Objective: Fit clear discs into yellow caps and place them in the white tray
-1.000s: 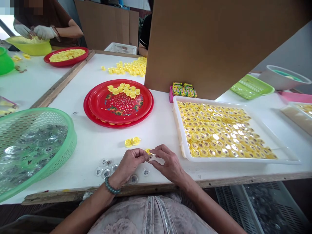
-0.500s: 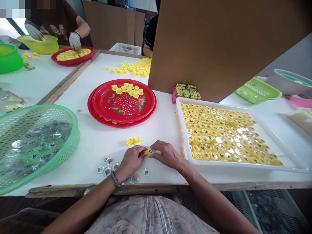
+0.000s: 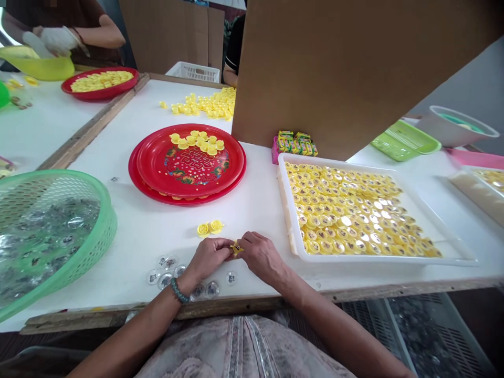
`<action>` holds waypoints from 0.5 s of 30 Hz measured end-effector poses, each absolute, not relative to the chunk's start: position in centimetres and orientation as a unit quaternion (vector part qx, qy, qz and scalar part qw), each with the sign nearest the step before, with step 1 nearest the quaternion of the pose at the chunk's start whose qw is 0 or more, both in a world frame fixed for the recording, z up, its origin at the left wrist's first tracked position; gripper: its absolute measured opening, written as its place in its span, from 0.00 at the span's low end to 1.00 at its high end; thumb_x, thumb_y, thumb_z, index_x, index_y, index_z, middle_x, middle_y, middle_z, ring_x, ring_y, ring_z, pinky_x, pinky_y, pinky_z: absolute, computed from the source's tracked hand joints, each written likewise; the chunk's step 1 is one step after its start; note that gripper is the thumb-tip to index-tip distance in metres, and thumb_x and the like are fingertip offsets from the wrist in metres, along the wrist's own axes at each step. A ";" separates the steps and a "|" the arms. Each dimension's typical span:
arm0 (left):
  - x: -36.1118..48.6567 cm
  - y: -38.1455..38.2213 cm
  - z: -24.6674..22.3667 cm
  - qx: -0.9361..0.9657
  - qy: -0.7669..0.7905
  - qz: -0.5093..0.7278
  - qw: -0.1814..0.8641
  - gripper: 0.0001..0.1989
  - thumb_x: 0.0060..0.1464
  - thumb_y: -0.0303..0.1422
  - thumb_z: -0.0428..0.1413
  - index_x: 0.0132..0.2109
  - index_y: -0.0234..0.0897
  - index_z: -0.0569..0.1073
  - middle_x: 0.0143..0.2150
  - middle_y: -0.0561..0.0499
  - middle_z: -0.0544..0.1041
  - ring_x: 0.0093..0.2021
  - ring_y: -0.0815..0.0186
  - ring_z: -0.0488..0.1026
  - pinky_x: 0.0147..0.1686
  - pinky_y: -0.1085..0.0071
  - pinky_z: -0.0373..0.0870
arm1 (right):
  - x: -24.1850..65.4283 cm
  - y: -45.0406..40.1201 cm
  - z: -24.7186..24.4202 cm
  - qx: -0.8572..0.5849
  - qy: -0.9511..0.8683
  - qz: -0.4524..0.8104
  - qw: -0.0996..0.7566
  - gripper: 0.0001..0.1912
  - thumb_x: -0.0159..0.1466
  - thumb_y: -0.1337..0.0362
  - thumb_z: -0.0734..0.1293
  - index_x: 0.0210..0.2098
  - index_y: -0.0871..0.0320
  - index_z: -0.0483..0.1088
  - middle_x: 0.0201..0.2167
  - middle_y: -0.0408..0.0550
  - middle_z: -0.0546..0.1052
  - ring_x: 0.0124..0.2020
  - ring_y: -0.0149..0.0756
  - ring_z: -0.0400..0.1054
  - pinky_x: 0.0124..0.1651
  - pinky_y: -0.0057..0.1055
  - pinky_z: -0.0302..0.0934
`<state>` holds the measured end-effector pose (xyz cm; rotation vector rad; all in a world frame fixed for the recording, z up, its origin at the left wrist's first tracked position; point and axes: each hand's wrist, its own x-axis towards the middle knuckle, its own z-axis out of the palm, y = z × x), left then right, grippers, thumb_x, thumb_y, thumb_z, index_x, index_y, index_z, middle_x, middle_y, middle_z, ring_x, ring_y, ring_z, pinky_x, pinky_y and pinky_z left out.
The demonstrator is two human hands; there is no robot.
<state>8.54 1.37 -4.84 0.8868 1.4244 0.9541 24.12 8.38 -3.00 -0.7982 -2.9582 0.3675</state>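
My left hand (image 3: 210,257) and my right hand (image 3: 260,254) meet near the table's front edge, both pinching one small yellow piece (image 3: 237,249) with a dark printed picture. Just beyond them lie two yellow round pieces (image 3: 210,228) side by side. Several clear discs (image 3: 165,280) with dark prints lie around my left wrist, and a single clear disc (image 3: 231,277) rests below my hands. To the right, a white tray (image 3: 293,231) holds rows of yellow pieces with shiny printed tops.
A green basket (image 3: 106,210) of clear discs stands left. Stacked red trays (image 3: 157,178) bear loose yellow pieces. Behind are a yellow pile (image 3: 208,105), small packets (image 3: 297,144) and a cardboard panel (image 3: 334,68). A co-worker's gloved hands (image 3: 59,41) are at a yellow bowl (image 3: 51,68).
The view has shifted slightly right. My right fingers have closed further over the yellow piece. The co-worker's gloved hand has left the far red tray and joined the other at the yellow bowl.
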 end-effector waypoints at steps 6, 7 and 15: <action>8.8 1.8 -4.8 0.336 0.622 0.408 0.578 0.14 0.43 0.39 0.60 0.34 0.33 0.77 0.28 0.49 0.78 0.30 0.63 0.74 0.30 0.71 0.69 | 23.6 9.1 -2.5 -0.269 -0.952 0.148 -0.016 0.04 0.60 0.71 0.64 0.30 0.59 0.71 0.30 0.47 0.72 0.33 0.34 0.66 0.33 0.27 0.58; 8.9 1.9 -4.8 0.335 0.632 0.403 0.570 0.14 0.42 0.39 0.61 0.33 0.32 0.76 0.25 0.50 0.77 0.27 0.64 0.73 0.28 0.71 0.68 | 23.4 9.2 -2.2 -0.260 -0.953 0.150 -0.028 0.04 0.59 0.70 0.64 0.30 0.59 0.71 0.30 0.47 0.73 0.32 0.34 0.67 0.33 0.27 0.58; 7.7 3.1 -7.3 0.203 0.632 0.361 0.655 0.20 0.29 0.36 0.68 0.31 0.35 0.71 0.26 0.50 0.78 0.30 0.63 0.75 0.33 0.70 0.74 | 22.7 9.5 -0.4 -0.219 -0.970 0.088 -0.056 0.06 0.59 0.68 0.62 0.29 0.59 0.71 0.28 0.48 0.74 0.29 0.39 0.70 0.25 0.30 0.60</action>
